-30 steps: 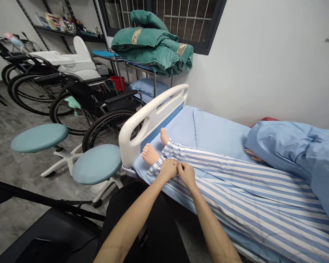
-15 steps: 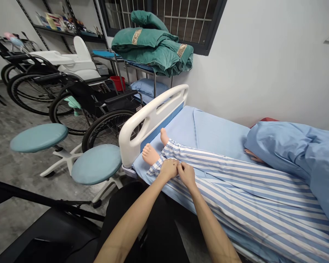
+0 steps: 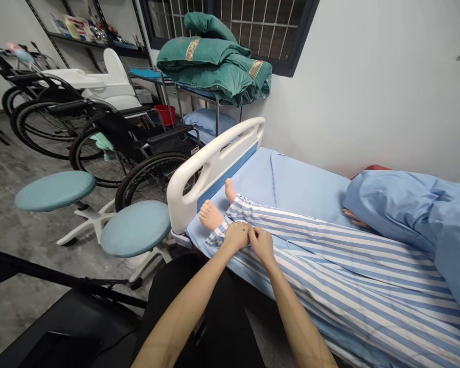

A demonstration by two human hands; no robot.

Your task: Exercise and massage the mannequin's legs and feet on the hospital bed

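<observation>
Blue-and-white striped trousers (image 3: 352, 260) clothe the legs of a figure lying on the bed. Its smooth bare feet, a near foot (image 3: 210, 215) and a far foot (image 3: 230, 190), look like a manikin's and stick up by the footboard. My left hand (image 3: 237, 236) is closed on the near trouser leg, just above the cuff. Touching it on the right, my right hand (image 3: 261, 244) pinches the same leg with bent fingers. The cloth between the fingertips is mostly hidden by the hands. Blue bedding (image 3: 402, 204) covers the figure higher up, with a hand (image 3: 355, 219) showing from under it.
A white footboard (image 3: 176, 197) closes the bed's left end. Beside it stand two round stools (image 3: 136, 228) and several wheelchairs (image 3: 153, 176). Green quilts (image 3: 218, 66) lie piled on a metal rack under the barred window. A black chair (image 3: 72, 322) is at lower left.
The view has shifted very slightly. Both hands stay in the same place on the trouser leg, with no clear movement of the fingers or cloth.
</observation>
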